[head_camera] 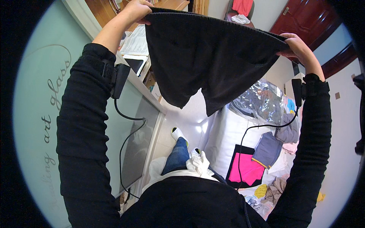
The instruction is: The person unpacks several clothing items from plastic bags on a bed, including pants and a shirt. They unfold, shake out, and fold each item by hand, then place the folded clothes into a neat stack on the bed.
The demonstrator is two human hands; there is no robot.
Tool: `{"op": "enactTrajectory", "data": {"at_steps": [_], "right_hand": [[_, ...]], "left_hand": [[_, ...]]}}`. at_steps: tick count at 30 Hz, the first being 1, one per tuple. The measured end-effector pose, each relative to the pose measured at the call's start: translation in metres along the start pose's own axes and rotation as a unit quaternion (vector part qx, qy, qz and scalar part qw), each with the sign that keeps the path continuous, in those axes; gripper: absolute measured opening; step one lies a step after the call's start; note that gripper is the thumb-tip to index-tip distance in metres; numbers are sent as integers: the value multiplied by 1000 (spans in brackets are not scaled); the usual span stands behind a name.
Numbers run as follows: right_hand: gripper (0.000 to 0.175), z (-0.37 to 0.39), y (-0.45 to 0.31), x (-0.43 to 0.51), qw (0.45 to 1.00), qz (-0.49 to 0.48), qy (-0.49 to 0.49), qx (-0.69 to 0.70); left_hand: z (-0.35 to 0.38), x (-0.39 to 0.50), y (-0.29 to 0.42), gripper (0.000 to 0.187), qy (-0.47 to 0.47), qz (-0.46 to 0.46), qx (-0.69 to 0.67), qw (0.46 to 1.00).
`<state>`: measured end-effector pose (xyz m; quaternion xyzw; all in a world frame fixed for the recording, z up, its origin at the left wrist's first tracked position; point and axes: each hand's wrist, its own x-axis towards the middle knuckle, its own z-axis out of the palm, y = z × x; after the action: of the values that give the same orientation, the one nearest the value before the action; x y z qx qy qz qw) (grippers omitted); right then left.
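A pair of black shorts (pixel 211 54) hangs stretched out in front of me, waistband up and legs down. At the top left my left hand (pixel 138 12) grips one end of the waistband. My right hand (pixel 295 47) pinches the other end, at the upper right. The waistband is pulled wide between them, and its two edges show slightly apart. Fingers behind the cloth are partly hidden.
A bed at right holds a clear plastic bag (pixel 262 99), folded grey clothing (pixel 267 149) and a bright pink garment (pixel 246 169) on black cloth. Sliding glass door (pixel 85 128) at left. Thin black cables run from both forearms. Chair (pixel 241 18) with clothes beyond.
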<state>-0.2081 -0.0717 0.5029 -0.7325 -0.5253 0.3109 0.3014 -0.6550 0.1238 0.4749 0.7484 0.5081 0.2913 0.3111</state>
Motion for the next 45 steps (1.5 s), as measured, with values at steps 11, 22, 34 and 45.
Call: {"op": "enactTrajectory", "data": {"at_steps": [11,22,34,45], "right_hand": [[22,6,3,-5,994,84,-63,39],[33,5,25,-16,994,58,-54,77],[41,94,31,-127,981,-85,-156,79],[71,258,20,-213,903,-382,-168,101]], "left_hand": [[5,-12,21,27,2,-38,43,998],[-6,-20,23,26,18,-33,207,978],[2,-6,-2,32,62,-26,-30,997],[18,-9,16,38,8,-46,49,998]]}}
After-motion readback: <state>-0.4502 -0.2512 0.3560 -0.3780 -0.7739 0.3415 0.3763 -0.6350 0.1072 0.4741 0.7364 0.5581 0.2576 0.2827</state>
